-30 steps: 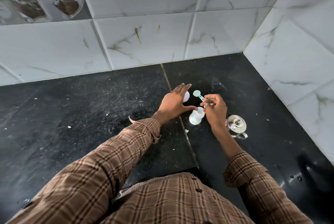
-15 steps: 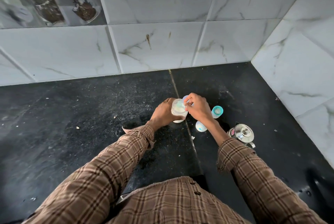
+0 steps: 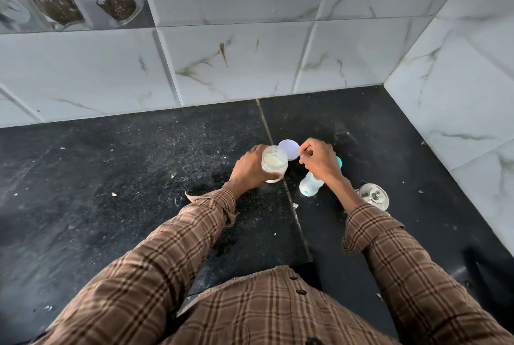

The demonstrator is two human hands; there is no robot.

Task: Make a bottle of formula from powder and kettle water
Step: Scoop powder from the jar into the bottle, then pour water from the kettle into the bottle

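On the black counter (image 3: 139, 177), the left hand (image 3: 247, 169) grips the open powder jar (image 3: 274, 163). Its round lid (image 3: 289, 149) lies just behind. The right hand (image 3: 319, 159) has curled fingers, pinching something too small to tell. Below it lies the bottle (image 3: 310, 186), with the kettle (image 3: 374, 197) to the right.

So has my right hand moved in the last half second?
Yes. The right hand was reaching over the jar at the counter seam; now it is right of the seam, off the jar.
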